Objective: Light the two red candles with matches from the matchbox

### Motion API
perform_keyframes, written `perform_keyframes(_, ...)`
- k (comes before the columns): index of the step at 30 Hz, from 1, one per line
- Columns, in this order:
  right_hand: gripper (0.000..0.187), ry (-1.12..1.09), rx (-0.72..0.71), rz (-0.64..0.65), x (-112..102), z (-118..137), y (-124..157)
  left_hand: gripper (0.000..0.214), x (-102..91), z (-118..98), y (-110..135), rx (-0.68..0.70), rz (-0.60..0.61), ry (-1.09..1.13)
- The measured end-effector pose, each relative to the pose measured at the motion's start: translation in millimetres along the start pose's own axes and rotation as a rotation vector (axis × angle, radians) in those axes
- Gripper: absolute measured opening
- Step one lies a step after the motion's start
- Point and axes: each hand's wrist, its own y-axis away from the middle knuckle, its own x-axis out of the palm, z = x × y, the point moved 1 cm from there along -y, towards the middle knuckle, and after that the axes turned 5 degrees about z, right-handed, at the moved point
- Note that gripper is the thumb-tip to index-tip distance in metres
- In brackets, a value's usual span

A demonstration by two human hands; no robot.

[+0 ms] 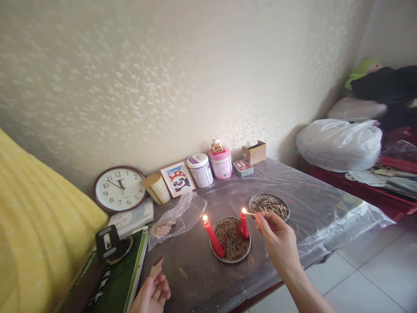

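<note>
My right hand [276, 239] pinches a matchstick [250, 213] and holds its tip at the flame of the right red candle [244, 224]. A second red candle [214, 238], tilted and lit, stands at the left of the same round metal plate [230, 255]. Behind it, a second metal plate [269, 205] holds several matchsticks. At the table's near edge my left hand [152, 295] is closed on a small matchbox [157, 266].
Along the wall stand a clock [119, 189], tins [200, 169], a framed picture [177, 178], a pink jar [220, 163] and small boxes [254, 152]. A plastic bag [177, 215] lies left of the candles. Books [120, 269] sit at the left, white bags [339, 143] at the right.
</note>
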Motion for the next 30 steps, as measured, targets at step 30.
perform_keyframes(30, 0.029, 0.008, 0.017, -0.005, 1.3, 4.0, 1.7, 0.047, 2.9, -0.3, 3.7, -0.007, -0.017, 0.030)
